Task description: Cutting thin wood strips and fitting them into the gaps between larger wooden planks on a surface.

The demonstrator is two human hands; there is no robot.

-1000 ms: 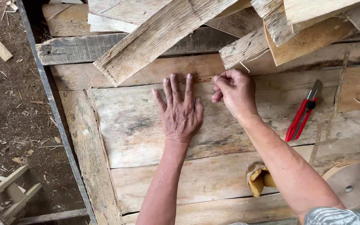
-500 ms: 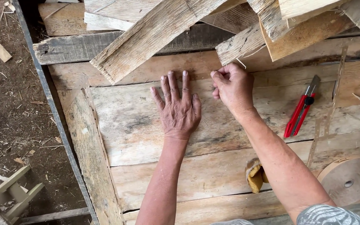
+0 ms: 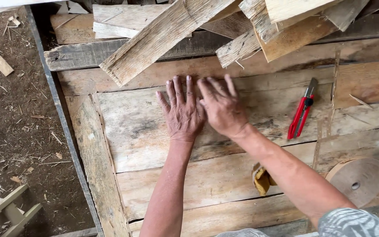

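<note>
My left hand [image 3: 182, 110] lies flat, palm down, fingers spread, on a pale weathered sheet of wood [image 3: 137, 131] that rests on a plank table. My right hand [image 3: 222, 107] lies flat beside it, fingers stretched out and touching the edge of the left hand. Neither hand holds anything. A red utility knife [image 3: 301, 115] lies on the planks to the right of my right hand, well apart from it.
A heap of rough wooden offcuts [image 3: 163, 37] lies across the far side of the table. A brown tape roll [image 3: 358, 180] sits at the near right. A yellowish rag [image 3: 261, 180] shows under my right forearm. Left of the table's metal edge [image 3: 62, 123] is dirt ground with scraps.
My right hand has opened from a pinched fist and moved left, now lying flat against my left hand. The left hand has stayed put.
</note>
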